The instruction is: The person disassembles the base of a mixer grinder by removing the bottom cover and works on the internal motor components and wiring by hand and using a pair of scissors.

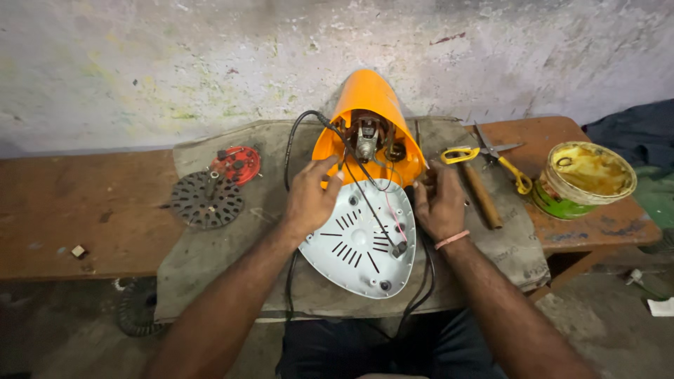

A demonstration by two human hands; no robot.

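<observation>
Two hands hold the orange plastic machine shell (370, 98): left hand (309, 200) pinches its rim, right hand (439, 203) curls on the white vented plastic base plate (358, 242).

Bare bench (84, 210) leftward; scissors (491, 158), tin (583, 179) crowding right.

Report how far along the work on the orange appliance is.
Done: the white vented base plate is off the orange plastic housing, exposing the motor. In hand: the left hand and right hand hold the housing's rim beside the black cord. Left: the housing is open, and the yellow-handled scissors lie unused.
</observation>
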